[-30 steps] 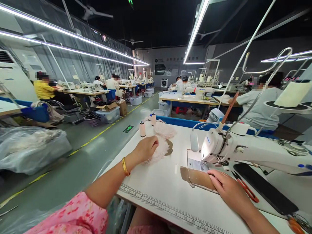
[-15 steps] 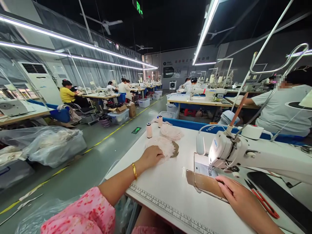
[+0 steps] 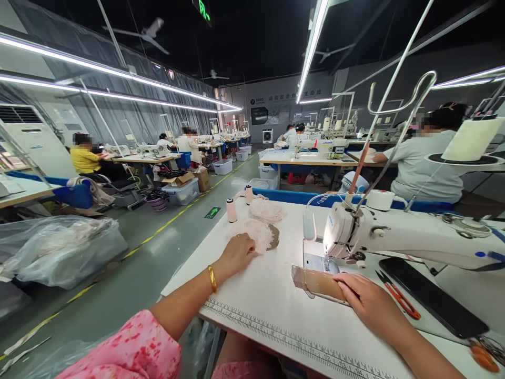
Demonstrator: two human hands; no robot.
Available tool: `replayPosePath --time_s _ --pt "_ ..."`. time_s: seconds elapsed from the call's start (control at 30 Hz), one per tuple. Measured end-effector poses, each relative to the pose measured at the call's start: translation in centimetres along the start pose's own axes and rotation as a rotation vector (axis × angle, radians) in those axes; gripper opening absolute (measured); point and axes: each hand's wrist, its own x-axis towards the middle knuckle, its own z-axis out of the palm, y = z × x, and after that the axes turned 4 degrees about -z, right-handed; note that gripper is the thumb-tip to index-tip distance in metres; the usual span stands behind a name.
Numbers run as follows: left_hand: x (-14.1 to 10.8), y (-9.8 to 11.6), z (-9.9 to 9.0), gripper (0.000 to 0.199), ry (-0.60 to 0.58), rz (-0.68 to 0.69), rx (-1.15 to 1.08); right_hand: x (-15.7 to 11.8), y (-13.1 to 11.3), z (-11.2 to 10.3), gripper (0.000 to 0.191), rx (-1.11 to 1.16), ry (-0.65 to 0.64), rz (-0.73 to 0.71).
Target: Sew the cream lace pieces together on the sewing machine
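My left hand (image 3: 235, 254), with a gold bangle at the wrist, rests on the white table with curled fingers pinching the near edge of a pale pink lace piece (image 3: 258, 236). Part of a brown flat pad (image 3: 274, 238) shows from under that lace. Behind it lies a second pile of lace (image 3: 268, 209). My right hand (image 3: 365, 297) is closed around the right end of a flat brown strip (image 3: 319, 281) with a shiny clear edge. The strip lies just in front of the sewing machine's lit needle area (image 3: 328, 262).
Two thread spools (image 3: 232, 210) stand at the table's far left corner. Right of my right hand are red-handled thread snips (image 3: 398, 296) and a black phone (image 3: 432, 297). A printed ruler (image 3: 276, 329) runs along the front edge. A co-worker (image 3: 424, 158) sits beyond the machine.
The camera view has turned slightly to the right, so everything sits farther left. Both hands keep nearly the same places on the lace and the brown strip.
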Motion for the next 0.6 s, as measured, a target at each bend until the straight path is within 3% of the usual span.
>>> replayPosePath --time_s 0.17,0.3,0.4,0.47,0.53,0.6 --pt "0.3 -0.9 -0.2 0.023 0.036 -0.049 -0.170 0.0 0.0 0.0 0.040 -0.013 -0.013 0.011" --pt "0.4 -0.9 -1.2 0.024 0.177 -0.148 -0.395 -0.2 0.4 0.1 0.037 -0.021 0.034 -0.049" --pt "-0.1 0.0 -2.6 0.034 0.313 -0.167 -0.614 -0.2 -0.3 0.0 0.033 -0.009 0.074 -0.175" --pt "-0.8 1.5 -3.6 0.040 0.345 -0.148 -0.742 -0.1 -1.9 -0.3 0.029 0.038 0.061 -0.243" --pt "-1.9 3.6 -4.2 0.042 0.283 -0.114 -0.892 0.2 -4.4 -0.6 0.028 0.130 0.034 -0.250" --pt "-3.1 6.2 -4.2 0.040 0.120 -0.086 -1.173 0.6 -7.3 -0.8 0.031 0.244 0.032 -0.172"
